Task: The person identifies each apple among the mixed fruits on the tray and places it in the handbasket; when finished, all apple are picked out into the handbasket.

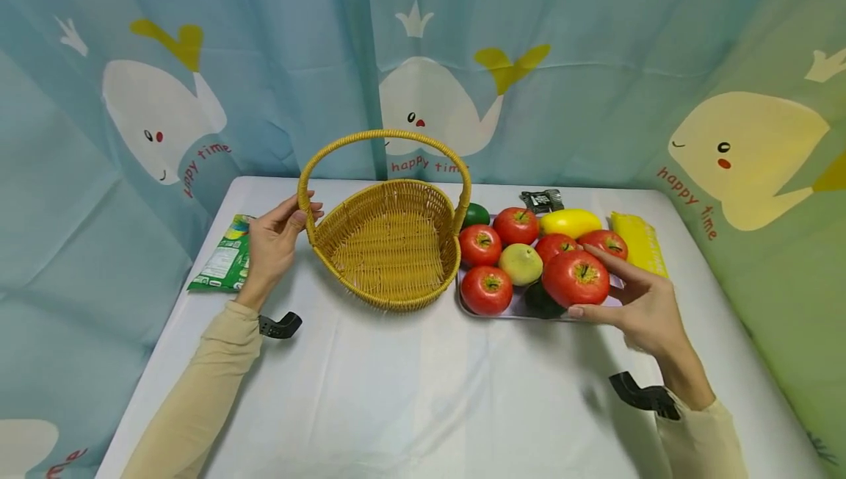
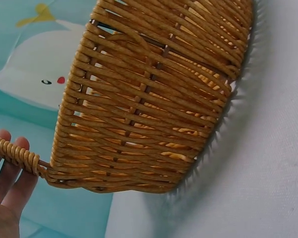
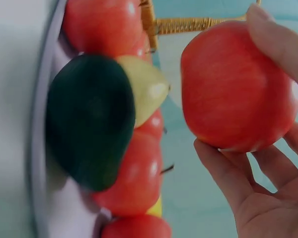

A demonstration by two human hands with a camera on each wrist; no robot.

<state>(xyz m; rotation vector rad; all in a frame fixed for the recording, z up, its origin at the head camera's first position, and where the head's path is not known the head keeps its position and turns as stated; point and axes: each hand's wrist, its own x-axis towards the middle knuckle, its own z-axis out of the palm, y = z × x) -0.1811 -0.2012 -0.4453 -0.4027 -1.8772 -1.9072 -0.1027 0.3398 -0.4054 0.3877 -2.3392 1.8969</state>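
Note:
A wicker basket [image 1: 390,258] with a tall arched handle stands at the middle of the table, nothing inside it. My left hand [image 1: 277,233] grips the handle near its left base; in the left wrist view the fingers [image 2: 21,191] wrap behind the wound handle. My right hand [image 1: 644,306] holds a red apple [image 1: 575,278] over the front right of a fruit tray [image 1: 465,304]. Thumb and fingers sit on opposite sides of the apple in the right wrist view. Below it lie more red apples [image 1: 486,290], a pale yellow-green fruit [image 1: 521,264] and a dark green avocado [image 3: 89,121].
A yellow mango-like fruit [image 1: 570,223] lies at the tray's back. A yellow packet [image 1: 638,244] is right of the tray, a small black packet [image 1: 542,200] behind it. A green snack bag [image 1: 226,258] lies left of the basket. A curtain [image 1: 317,60] hangs behind the table.

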